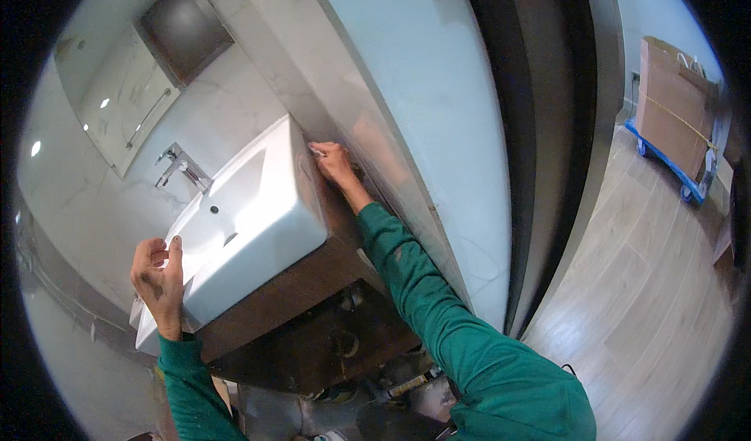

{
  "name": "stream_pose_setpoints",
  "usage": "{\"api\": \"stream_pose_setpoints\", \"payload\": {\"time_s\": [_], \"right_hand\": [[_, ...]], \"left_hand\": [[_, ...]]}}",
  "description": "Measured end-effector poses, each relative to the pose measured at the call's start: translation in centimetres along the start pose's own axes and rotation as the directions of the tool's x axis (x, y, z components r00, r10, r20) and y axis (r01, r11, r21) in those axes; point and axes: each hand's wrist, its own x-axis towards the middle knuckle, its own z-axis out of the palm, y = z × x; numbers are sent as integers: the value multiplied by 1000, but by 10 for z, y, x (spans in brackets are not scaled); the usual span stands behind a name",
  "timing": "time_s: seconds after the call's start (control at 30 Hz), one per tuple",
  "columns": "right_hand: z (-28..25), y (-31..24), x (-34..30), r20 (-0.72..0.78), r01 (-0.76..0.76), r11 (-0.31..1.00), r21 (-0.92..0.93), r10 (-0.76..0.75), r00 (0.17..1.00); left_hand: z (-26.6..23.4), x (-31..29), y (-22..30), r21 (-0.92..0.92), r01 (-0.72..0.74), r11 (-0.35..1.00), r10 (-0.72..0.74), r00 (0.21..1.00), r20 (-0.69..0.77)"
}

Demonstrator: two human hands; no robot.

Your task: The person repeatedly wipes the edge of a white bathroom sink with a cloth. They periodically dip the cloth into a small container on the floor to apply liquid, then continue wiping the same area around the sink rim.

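A white rectangular washbasin (pixel 258 230) with a chrome faucet (pixel 182 165) sits on a dark brown wood-look vanity cabinet (pixel 289 288). My left hand (pixel 159 280) is raised over the basin's near left corner. Its fingers are loosely curled, the thumb a little apart from them, and nothing shows between them. At the basin's right side, in the narrow gap by the wall, my right hand (pixel 336 165) is closed with its fingertips together. A small pale bit shows at those fingertips, too small to name. Dark smudges mark the left hand.
Marble-look tiles (pixel 258 85) cover the wall behind, with a mirror (pixel 109 89) and a dark cabinet (pixel 184 30). A pale blue panel (pixel 438 128) stands close on my right. Beyond it, a blue dolly (pixel 665 163) carries a cardboard box (pixel 673 100). Pipes and clutter lie below the vanity.
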Motion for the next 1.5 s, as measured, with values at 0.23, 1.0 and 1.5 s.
{"api": "stream_pose_setpoints", "payload": {"time_s": [0.23, 1.0, 1.5], "right_hand": [[-44, -18, -75, 19, 129, 970, 207, -136, 991], [-7, 10, -24, -38, 105, 994, 5, -105, 994], [5, 19, -5, 42, 73, 992, 100, -78, 996]], "left_hand": [[0, -1, 1, 10, 43, 999, -43, 999, -8], [1, 0, 1, 27, 36, 999, -34, 998, -54], [1, -2, -3, 39, 21, 999, -17, 995, -96]]}}
